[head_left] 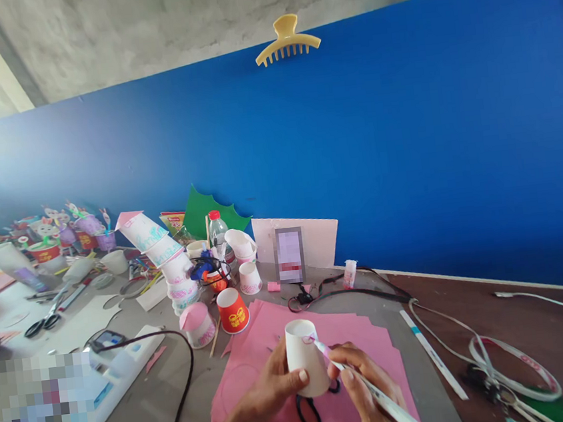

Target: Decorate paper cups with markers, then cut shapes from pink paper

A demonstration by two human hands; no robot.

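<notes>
A white paper cup [305, 366] is gripped by my left hand [275, 378], the thumb pressed across its front and the fingers around its side. My right hand [369, 383] holds a white marker [382, 398] with a pink tip section, and its point touches the cup near the upper edge. A small pink-purple curved mark shows on the cup there. Beneath both hands lie sheets of pink paper [256, 354]. Black scissor handles [309, 415] stick out from under the cup; their blades are hidden.
Left stand a leaning stack of decorated cups [165, 257], a red cup [233, 311] and a pink-topped cup [197, 325]. A black cable [189, 361] crosses the grey table. Another marker [433, 356] and coiled white cords [516, 361] lie right. A blue panel [405, 144] rises behind.
</notes>
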